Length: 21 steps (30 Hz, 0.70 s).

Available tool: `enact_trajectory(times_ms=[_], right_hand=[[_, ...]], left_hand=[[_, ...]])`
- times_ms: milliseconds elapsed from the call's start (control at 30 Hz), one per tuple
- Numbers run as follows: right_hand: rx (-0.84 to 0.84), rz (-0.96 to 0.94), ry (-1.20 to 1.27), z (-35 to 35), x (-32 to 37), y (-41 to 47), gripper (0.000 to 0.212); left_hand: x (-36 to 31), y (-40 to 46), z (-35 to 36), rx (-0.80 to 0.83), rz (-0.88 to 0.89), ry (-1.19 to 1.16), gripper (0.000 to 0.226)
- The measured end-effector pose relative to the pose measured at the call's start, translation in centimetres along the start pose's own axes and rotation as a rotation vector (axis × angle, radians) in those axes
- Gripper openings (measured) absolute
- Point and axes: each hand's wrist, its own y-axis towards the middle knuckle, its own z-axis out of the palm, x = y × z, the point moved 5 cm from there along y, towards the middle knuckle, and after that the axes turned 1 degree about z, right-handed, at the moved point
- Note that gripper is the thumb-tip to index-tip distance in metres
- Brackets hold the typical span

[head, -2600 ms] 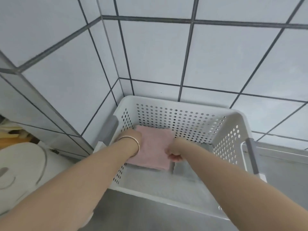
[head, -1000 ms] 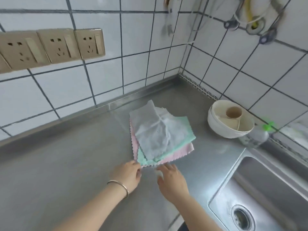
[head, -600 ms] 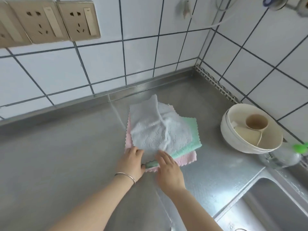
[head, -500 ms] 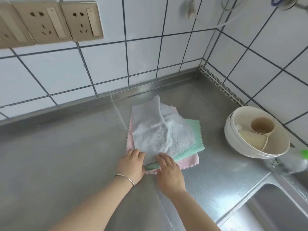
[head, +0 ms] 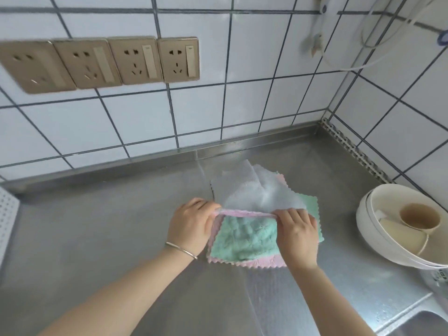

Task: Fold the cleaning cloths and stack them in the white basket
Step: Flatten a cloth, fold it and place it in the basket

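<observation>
Pinching a pink-edged fold at both ends: left hand closed on the near-left corner of the cloth pile, right hand closed on the fold's other end. Lifted, apparently, the white cloth with that pink edge, blurred at the far side. Exposed beneath, the green cloth over the pink cloth. Just a perforated sliver of white basket, well left of the pile. Right of the pile, a bowl holding a cup.

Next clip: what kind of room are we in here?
Most likely a home kitchen. The hands work on a stainless steel counter backed by white wall tiles, a row of wall sockets sits above it, and a white bowl holding cups stands beside a sink corner.
</observation>
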Motion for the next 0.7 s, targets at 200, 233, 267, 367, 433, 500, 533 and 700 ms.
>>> enact_trajectory(times_ms=[200,233,267,367,433,500,533,700], right_hand=[[-0.094,-0.028,0.135,-5.5,1.9,4.0,0.027],[-0.070,0.003,0.230,-6.2,2.8,4.5,0.028],[-0.030,0.019,0.338,-6.7,4.4,4.7,0.027],[0.245,-0.093,0.670,-7.5,13.8,3.4,0.038],[0.378,-0.223,0.768,-7.3,20.9,1.4,0.046],[0.317,-0.321,0.754,-6.8,25.5,0.1,0.024],[0.297,-0.309,0.747,-6.4,27.0,0.0,0.016],[0.553,-0.188,0.667,-2.1,29.9,0.4,0.023]], left_hand=[[4.6,-2.2,-10.4,-0.114,-0.205,-0.162,0.030],[5.3,-2.6,-12.1,-0.146,-0.244,-0.200,0.035],[5.9,-3.1,-13.9,-0.178,-0.258,-0.224,0.039],[6.1,-4.2,-17.9,-0.180,-0.206,-0.198,0.039],[5.6,-4.7,-19.2,-0.133,-0.144,-0.136,0.036],[5.2,-5.2,-20.6,-0.101,-0.085,-0.082,0.031],[5.4,-5.5,-21.6,-0.099,-0.064,-0.051,0.028],[9.9,-7.2,-28.2,-0.150,-0.111,0.041,0.031]])
